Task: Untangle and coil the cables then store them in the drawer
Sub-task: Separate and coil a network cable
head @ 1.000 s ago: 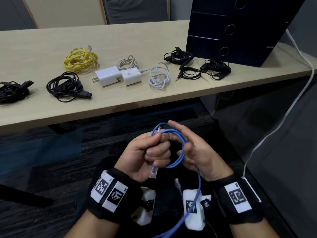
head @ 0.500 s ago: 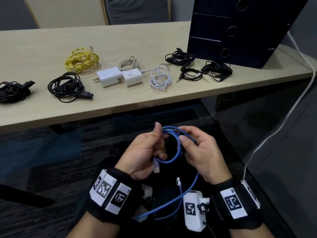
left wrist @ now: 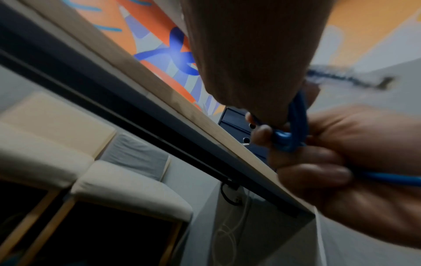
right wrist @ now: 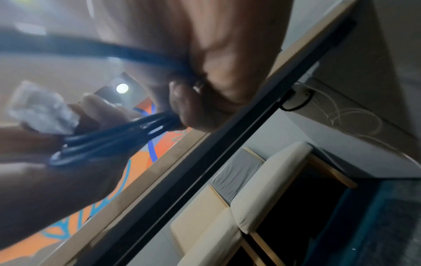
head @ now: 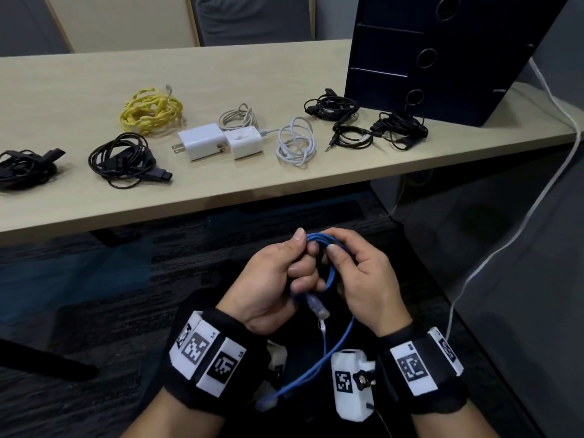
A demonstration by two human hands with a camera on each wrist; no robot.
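Both hands work the thin blue network cable (head: 328, 273) below the pale wooden bench (head: 221, 197): left hand (head: 271, 286) clenches its loops, right hand (head: 363, 279) pinches them. A tail dangles uncoiled; the dark drawer cabinet (head: 442, 58) looks shut, nothing stored.

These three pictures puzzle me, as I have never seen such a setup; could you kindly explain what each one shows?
There is no machine here: a person wears cameras on the head and on both wrists. The head view looks down at the left hand and right hand, which together hold a partly coiled blue cable; its loose end hangs between the wrists. On the table lie a yellow cable, black cable bundles, white chargers, a white cable and a dark drawer unit. The wrist views show the same cable from close up, blurred.
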